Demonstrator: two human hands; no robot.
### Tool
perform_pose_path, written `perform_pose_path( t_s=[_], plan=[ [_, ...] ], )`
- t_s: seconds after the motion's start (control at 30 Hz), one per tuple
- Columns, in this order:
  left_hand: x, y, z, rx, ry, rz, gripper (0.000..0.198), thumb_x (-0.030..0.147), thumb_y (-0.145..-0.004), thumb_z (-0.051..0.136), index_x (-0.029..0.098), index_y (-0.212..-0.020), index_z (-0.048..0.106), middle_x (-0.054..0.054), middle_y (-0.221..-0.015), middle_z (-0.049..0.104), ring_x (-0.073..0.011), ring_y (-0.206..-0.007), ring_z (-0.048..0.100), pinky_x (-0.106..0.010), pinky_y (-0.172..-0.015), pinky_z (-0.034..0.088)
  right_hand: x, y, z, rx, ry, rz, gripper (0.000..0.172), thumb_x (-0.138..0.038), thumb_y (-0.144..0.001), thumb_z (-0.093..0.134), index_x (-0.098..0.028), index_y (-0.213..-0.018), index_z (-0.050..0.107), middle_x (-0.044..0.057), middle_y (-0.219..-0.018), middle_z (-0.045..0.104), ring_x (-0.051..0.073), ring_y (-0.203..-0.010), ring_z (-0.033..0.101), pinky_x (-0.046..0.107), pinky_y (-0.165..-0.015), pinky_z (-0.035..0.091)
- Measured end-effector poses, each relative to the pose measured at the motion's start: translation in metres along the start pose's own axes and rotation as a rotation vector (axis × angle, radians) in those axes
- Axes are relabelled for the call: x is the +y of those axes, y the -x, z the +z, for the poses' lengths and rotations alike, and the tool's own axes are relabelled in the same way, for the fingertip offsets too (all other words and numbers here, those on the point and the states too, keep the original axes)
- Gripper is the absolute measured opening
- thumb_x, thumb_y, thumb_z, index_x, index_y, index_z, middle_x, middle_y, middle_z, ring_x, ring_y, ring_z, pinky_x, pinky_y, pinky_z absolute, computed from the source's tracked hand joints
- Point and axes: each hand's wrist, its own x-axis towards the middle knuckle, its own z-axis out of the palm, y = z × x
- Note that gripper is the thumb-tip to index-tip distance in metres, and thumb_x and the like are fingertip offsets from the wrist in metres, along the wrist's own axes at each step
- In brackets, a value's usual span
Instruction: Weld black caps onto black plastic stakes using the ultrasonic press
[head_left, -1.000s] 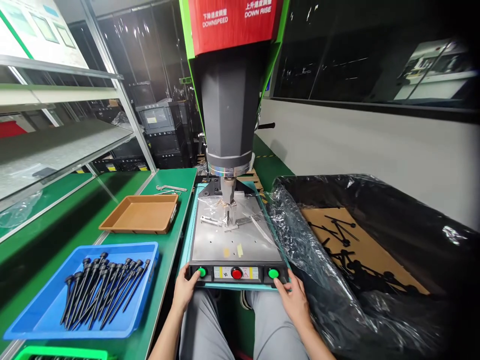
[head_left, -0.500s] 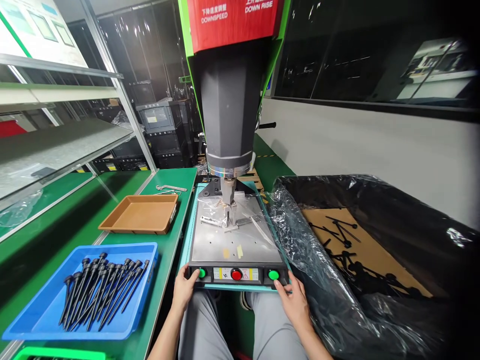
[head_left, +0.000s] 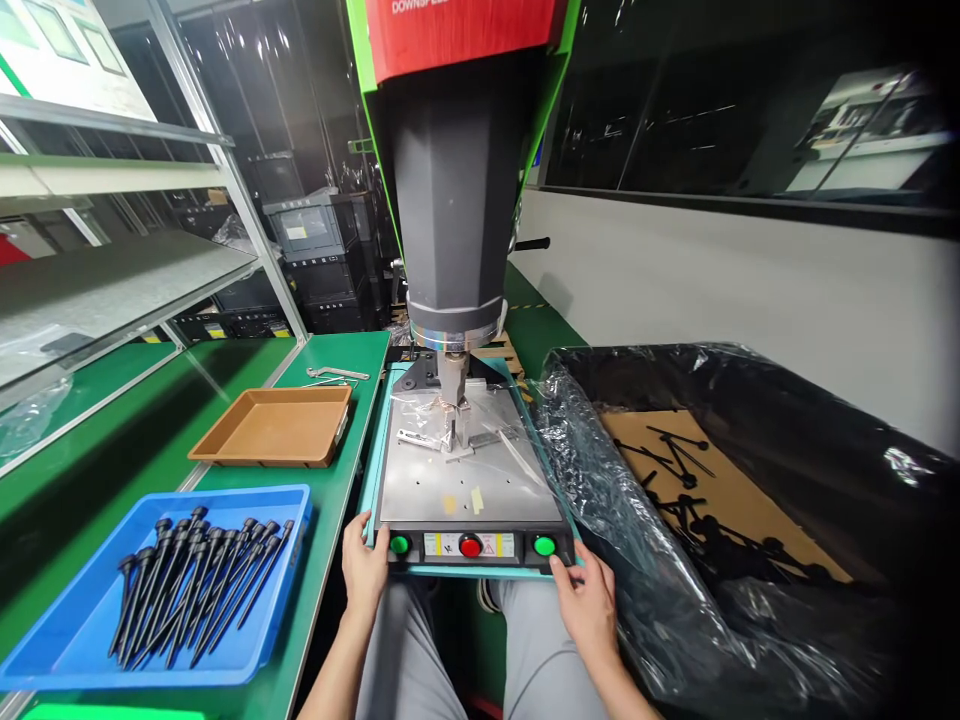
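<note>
My left hand [head_left: 365, 568] is closed around the left end of the press's control panel [head_left: 525, 545], its thumb beside the left green button [head_left: 400, 545] and its fingers along the outer side. At the opposite end, my right hand [head_left: 589, 598] has its fingers around the corner. Its thumb lies just below the right green button [head_left: 544, 546]. A red button [head_left: 470, 545] sits between them. Beyond the panel is the metal work plate [head_left: 427, 505], with a small metal fixture [head_left: 459, 440] under the press's tool tip [head_left: 451, 380]. Thin clear film partly covers the fixture.
On the green bench at left stand a blue tray [head_left: 296, 560] of black long-stemmed parts [head_left: 191, 575], a brown tray [head_left: 270, 458] and a wrench [head_left: 337, 373]. A plastic-lined bin [head_left: 622, 560] at right holds more black parts [head_left: 682, 455] on cardboard. The press head [head_left: 454, 190] hangs overhead.
My left thumb has come off the left green button to its left side. My right thumb remains just under the right button. The view has shifted slightly.
</note>
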Motion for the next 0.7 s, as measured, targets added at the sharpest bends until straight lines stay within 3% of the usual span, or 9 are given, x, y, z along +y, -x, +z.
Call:
perform_pose_path(
  t_s=[0.1,0.2,0.27,0.37,0.5,0.6,0.7],
  plan=[
    [0.026,-0.005,0.018,-0.090,0.115,0.069,0.041,0.046,-0.074,0.068,0.017,-0.104,0.066,-0.014,-0.114,0.066,-0.0293,-0.110,0.061,-0.042,-0.101,0.043,-0.028,0.009,0.008,-0.047,-0.099,-0.051,0.053,-0.056,-0.084,0.055,-0.016,-0.118,0.057,0.014,-0.106,0.058,0.021,-0.077,0.061,0.035,-0.067,0.056],
    [0.060,-0.013,0.043,-0.230,0.242,0.060,0.029,0.045,-0.076,0.067,0.017,-0.085,0.066,-0.014,-0.113,0.067,-0.0280,-0.112,0.060,-0.040,-0.100,0.042,-0.063,0.008,0.026,-0.236,-0.206,-0.147,0.035,-0.044,-0.089,0.050,-0.017,-0.109,0.063,0.014,-0.104,0.064,0.022,-0.083,0.064,0.034,-0.068,0.057],
    [0.082,-0.021,0.062,-0.364,0.352,-0.042,0.028,0.044,-0.074,0.071,0.018,-0.079,0.064,-0.012,-0.114,0.067,-0.0277,-0.114,0.059,-0.039,-0.098,0.044,-0.085,0.000,0.042,-0.365,-0.228,-0.250,0.030,-0.036,-0.092,0.046,-0.019,-0.105,0.066,0.013,-0.106,0.067,0.024,-0.090,0.066,0.036,-0.075,0.057],
    [0.104,-0.034,0.086,-0.536,0.546,-0.304,0.032,0.046,-0.071,0.074,0.018,-0.083,0.063,-0.012,-0.108,0.068,-0.0256,-0.100,0.065,-0.039,-0.088,0.050,-0.112,-0.019,0.070,-0.471,-0.166,-0.435,0.029,-0.026,-0.093,0.043,-0.020,-0.105,0.069,0.011,-0.112,0.068,0.025,-0.106,0.063,0.042,-0.095,0.051],
    [0.117,-0.048,0.104,-0.557,0.880,-0.518,0.026,0.037,-0.072,0.074,0.017,-0.086,0.063,-0.011,-0.104,0.069,-0.0201,-0.093,0.067,-0.034,-0.084,0.053,-0.129,-0.042,0.106,-0.539,0.037,-0.596,0.034,-0.013,-0.088,0.042,-0.016,-0.105,0.070,0.013,-0.121,0.065,0.027,-0.111,0.060,0.048,-0.098,0.047],
    [0.122,-0.048,0.106,-0.532,1.025,-0.413,0.020,0.033,-0.075,0.072,0.017,-0.086,0.065,-0.008,-0.100,0.069,-0.0185,-0.096,0.066,-0.030,-0.085,0.053,-0.129,-0.051,0.126,-0.534,0.171,-0.627,0.035,-0.011,-0.086,0.043,-0.014,-0.111,0.068,0.018,-0.138,0.052,0.031,-0.122,0.052,0.051,-0.100,0.045],
    [0.132,-0.039,0.102,-0.552,1.102,-0.260,0.021,0.029,-0.076,0.072,0.018,-0.094,0.069,-0.007,-0.111,0.068,-0.0154,-0.096,0.066,-0.025,-0.083,0.052,-0.126,-0.061,0.135,-0.420,0.185,-0.607,0.045,-0.011,-0.086,0.043,-0.010,-0.130,0.056,0.020,-0.154,0.028,0.038,-0.139,0.032,0.060,-0.105,0.035]
  ],
)
